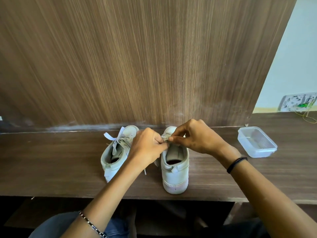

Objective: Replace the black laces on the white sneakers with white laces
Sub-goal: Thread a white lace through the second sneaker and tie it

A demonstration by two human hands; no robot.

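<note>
Two white sneakers stand heels toward me on the dark wooden desk (51, 160). The left sneaker (115, 157) carries a white lace tied in a bow (114, 139). Over the tongue of the right sneaker (175, 169), my left hand (148, 146) and my right hand (193, 137) meet, and both pinch a white lace (165, 138) between fingertips and thumbs. My hands hide most of that shoe's lacing. No black lace is in view.
A clear plastic container (257, 142) with nothing visible in it sits on the desk to the right. A tall wooden panel (145, 57) rises just behind the shoes. At the far right stand a printed white object (298, 101) and thin yellow wires (308, 117).
</note>
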